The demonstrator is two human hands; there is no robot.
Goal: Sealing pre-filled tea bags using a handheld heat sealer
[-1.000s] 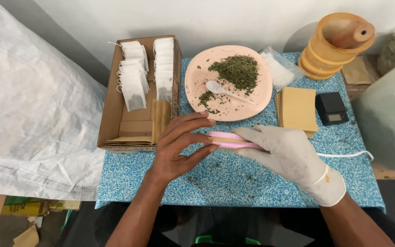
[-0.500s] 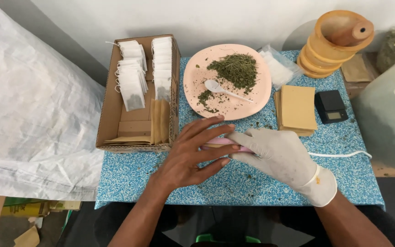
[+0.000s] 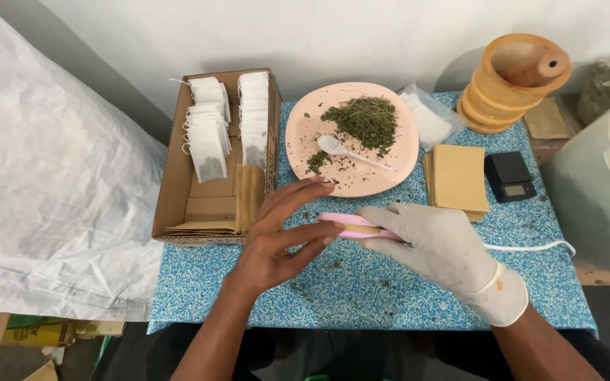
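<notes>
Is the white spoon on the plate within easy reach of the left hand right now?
Probably yes: the left hand is bare and open, and nothing stands between it and the spoon on the plate.

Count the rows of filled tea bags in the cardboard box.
2. One row runs along the left of the cardboard box; the other runs along its right wall. Bags beneath may be hidden.

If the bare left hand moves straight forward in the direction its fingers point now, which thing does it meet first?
The left hand points up and to the right. Its lower fingers would meet the pink sealer in the gloved right hand first; beyond lies the pink plate with dried herbs. Depth is unclear.
</notes>
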